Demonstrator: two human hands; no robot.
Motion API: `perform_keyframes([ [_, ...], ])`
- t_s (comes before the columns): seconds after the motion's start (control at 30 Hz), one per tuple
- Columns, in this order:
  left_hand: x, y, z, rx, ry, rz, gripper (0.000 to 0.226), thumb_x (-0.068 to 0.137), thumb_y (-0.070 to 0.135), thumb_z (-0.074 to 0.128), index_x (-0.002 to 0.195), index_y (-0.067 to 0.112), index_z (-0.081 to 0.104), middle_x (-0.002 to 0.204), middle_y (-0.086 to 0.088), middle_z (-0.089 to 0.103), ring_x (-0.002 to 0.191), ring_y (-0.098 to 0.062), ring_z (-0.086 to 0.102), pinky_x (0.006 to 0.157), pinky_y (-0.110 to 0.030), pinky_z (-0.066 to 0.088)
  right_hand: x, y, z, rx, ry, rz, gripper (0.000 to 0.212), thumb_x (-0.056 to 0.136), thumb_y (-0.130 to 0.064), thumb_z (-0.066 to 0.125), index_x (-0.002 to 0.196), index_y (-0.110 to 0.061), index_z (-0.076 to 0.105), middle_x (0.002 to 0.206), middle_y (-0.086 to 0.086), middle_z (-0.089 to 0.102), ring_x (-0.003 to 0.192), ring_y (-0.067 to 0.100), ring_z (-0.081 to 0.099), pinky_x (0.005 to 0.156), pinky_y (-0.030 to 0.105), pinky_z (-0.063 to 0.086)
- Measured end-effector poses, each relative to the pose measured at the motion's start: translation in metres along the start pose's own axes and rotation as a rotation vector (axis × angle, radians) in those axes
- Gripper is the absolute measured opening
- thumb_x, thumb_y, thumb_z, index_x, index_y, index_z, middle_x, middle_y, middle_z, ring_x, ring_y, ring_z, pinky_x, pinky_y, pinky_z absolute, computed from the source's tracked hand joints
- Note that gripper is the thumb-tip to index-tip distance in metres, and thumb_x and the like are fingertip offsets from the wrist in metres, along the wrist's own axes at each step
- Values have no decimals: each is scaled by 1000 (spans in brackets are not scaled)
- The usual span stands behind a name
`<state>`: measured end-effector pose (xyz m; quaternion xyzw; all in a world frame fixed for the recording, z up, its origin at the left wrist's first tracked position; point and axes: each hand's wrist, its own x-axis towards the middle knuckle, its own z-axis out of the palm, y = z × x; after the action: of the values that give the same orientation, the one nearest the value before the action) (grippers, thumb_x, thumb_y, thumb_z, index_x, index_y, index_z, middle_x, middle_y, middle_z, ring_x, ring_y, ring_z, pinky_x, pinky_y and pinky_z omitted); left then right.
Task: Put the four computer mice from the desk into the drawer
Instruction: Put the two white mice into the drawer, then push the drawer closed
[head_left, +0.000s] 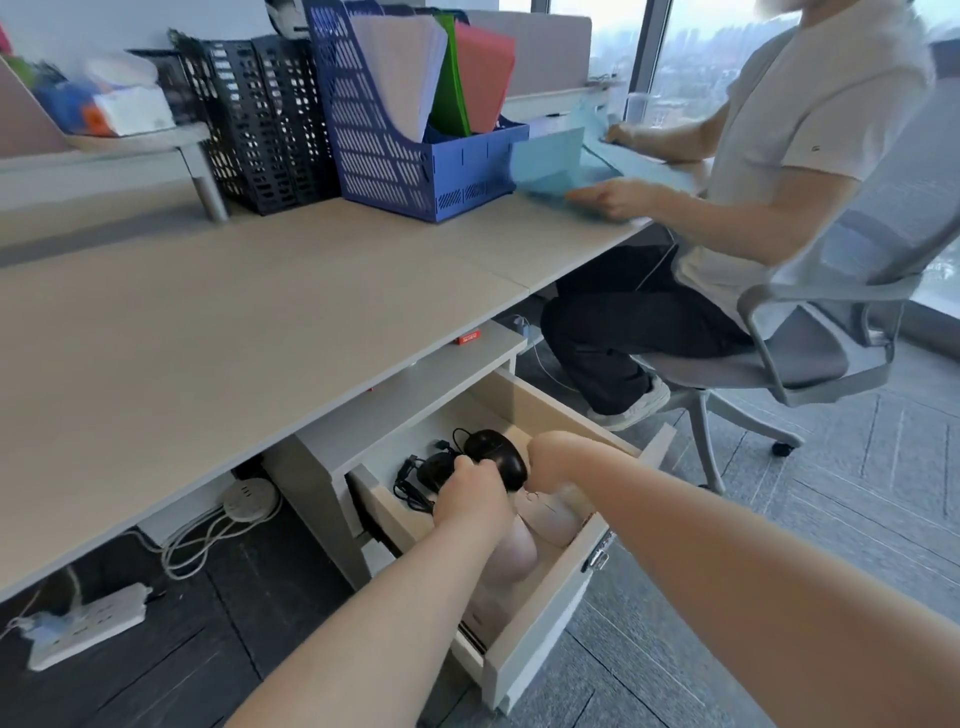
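Observation:
The open drawer (543, 616) sticks out from the cabinet under the desk (208, 322). Both my hands are inside it. My left hand (470, 501) grips the near end of a black mouse (496, 454) just above the drawer floor. My right hand (553, 462) is curled at that mouse's right side; what it holds is hidden. A second black mouse (434, 470) with a tangled black cable (408, 483) lies at the drawer's left. Two pale pinkish mice (553, 517) (517, 553) lie nearer the drawer front, partly behind my left wrist.
Another person (769, 171) sits in a grey office chair (810, 358) right of the drawer, handling blue folders. A blue file rack (395, 156) and black mesh racks (260, 124) stand at the desk's back. Power strips (85, 629) and cables lie on the floor.

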<state>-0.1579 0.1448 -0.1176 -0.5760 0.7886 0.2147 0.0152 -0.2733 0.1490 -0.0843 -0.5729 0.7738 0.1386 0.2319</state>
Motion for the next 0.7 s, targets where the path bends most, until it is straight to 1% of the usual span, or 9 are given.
perform_keyframes([
  [0.07, -5, 0, -16, 23, 36, 3, 36, 90, 23, 61, 123, 10, 53, 128, -11, 44, 114, -32, 55, 90, -40, 48, -15, 6, -9, 6, 24, 63, 15, 91, -13, 49, 98, -2, 57, 81, 10, 60, 54, 18, 49, 54, 26, 46],
  [0.2, -14, -5, -48, 65, 158, 16, 30, 93, 25, 54, 120, 12, 54, 125, -9, 48, 114, -31, 53, 88, -41, 48, -41, 29, -18, 16, -7, 213, 44, 91, -9, 39, 134, -5, 41, 67, 5, 45, 54, 18, 45, 71, 33, 46],
  [0.3, -19, -10, -69, 68, 257, 28, 27, 97, 27, 47, 118, 12, 54, 121, -8, 50, 112, -30, 54, 82, -39, 47, -41, 36, -9, -63, -54, 223, 44, 89, -10, 38, 131, -7, 48, 87, 5, 51, 78, 21, 53, 83, 32, 48],
  [0.4, -18, -17, -86, 51, 353, 90, 22, 97, 26, 45, 108, 10, 56, 116, -9, 52, 108, -31, 54, 81, -39, 46, -32, 35, 0, -51, -72, 185, 40, 90, -8, 39, 127, -5, 54, 102, 7, 47, 95, 24, 47, 95, 35, 46],
  [0.47, -15, -24, -95, 45, 427, 135, 22, 96, 24, 45, 107, 8, 57, 116, -11, 53, 108, -31, 53, 82, -40, 46, -42, 29, -6, -10, -46, 191, 40, 92, -7, 40, 129, -3, 52, 104, 11, 55, 93, 28, 53, 86, 34, 48],
  [0.53, -11, -31, -104, 49, 476, 169, 25, 96, 23, 46, 113, 8, 57, 118, -11, 53, 110, -30, 50, 84, -40, 47, -45, 29, -11, 76, -42, 223, 39, 95, -6, 37, 132, 2, 47, 108, 17, 62, 80, 30, 59, 70, 31, 49],
  [0.6, -6, -36, -112, 65, 535, 202, 25, 95, 23, 47, 112, 8, 58, 117, -11, 52, 109, -29, 49, 81, -39, 47, -48, 28, -19, 137, -47, 238, 34, 97, -2, 32, 127, 4, 47, 113, 20, 64, 88, 33, 65, 74, 34, 52],
  [0.63, -3, -38, -116, 79, 570, 214, 24, 95, 22, 48, 111, 7, 58, 116, -11, 52, 108, -29, 50, 79, -38, 46, -48, 26, -20, 151, -30, 243, 27, 97, -1, 31, 117, 1, 50, 101, 19, 65, 88, 32, 65, 77, 34, 52],
  [0.7, 3, -42, -124, 107, 627, 231, 27, 93, 22, 51, 114, 7, 58, 117, -12, 53, 108, -31, 51, 80, -39, 46, -40, 20, -19, 181, 38, 223, 20, 97, -2, 33, 83, 0, 47, 73, 9, 51, 66, 24, 54, 68, 30, 47],
])
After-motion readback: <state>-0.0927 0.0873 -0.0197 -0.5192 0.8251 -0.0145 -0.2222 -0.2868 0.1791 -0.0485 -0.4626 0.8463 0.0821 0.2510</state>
